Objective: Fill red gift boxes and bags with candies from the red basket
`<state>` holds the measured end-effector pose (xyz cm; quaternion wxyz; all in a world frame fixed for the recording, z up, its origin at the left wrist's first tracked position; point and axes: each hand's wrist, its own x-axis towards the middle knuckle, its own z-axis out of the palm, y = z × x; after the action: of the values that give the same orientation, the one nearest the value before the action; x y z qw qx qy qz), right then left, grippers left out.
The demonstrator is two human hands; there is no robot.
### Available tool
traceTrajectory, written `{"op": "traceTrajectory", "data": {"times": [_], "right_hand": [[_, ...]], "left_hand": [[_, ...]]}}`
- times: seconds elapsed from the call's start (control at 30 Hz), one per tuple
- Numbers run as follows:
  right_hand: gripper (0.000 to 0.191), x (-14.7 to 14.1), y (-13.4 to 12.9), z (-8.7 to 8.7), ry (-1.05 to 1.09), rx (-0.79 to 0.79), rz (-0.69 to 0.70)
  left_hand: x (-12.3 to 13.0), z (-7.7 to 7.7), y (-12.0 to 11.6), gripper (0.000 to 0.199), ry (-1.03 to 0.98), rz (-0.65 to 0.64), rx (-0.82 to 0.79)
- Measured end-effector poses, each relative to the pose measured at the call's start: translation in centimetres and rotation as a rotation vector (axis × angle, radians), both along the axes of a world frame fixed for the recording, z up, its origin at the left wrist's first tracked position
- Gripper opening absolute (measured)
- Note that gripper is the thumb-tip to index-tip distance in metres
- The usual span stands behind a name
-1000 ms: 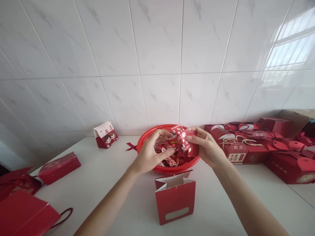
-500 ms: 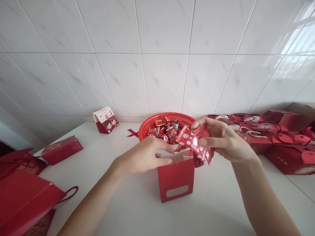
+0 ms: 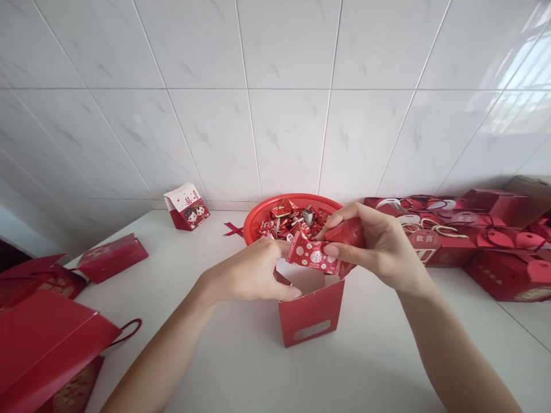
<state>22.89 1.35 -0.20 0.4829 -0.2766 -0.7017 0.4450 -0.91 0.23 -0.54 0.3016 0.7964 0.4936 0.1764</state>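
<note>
An open-topped red gift box (image 3: 313,315) with a pale window in its front stands on the white table. My left hand (image 3: 247,269) grips the box's left upper edge, thumb at the front and fingers behind. Over the box's opening, my right hand (image 3: 374,244) pinches several red wrapped candies (image 3: 316,256), the front one patterned with white round marks. Just behind the box sits a red plastic basket (image 3: 252,221) heaped with candies (image 3: 284,215), partly hidden by my hands.
A small red and white box (image 3: 188,207) with cartoon figures stands by the tiled wall. Red boxes (image 3: 55,344) crowd the left edge, with another red box (image 3: 112,258) lying behind them. Many closed red boxes (image 3: 503,272) are packed together at right. A ribbon (image 3: 233,229) lies beside the basket.
My right hand has moved slightly left with the candies, bringing them over the box's opening. The box has tilted or turned a little under my left hand.
</note>
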Motion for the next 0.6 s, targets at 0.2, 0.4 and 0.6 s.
{"op": "traceTrajectory", "data": {"times": [0.2,0.4,0.6], "right_hand": [[0.018,0.5,-0.7,0.3,-0.277,0.129,-0.024],[0.022,0.0,-0.1,-0.2,-0.202,0.127,-0.044],[0.033,-2.3,-0.4,-0.9,0.086,0.071,-0.158]], "left_hand": [[0.0,0.3,0.1,0.03,-0.004,-0.064,-0.011],[0.0,0.3,0.1,0.055,-0.028,-0.107,-0.046],[0.0,0.5,0.3,0.052,-0.031,-0.138,-0.045]]}}
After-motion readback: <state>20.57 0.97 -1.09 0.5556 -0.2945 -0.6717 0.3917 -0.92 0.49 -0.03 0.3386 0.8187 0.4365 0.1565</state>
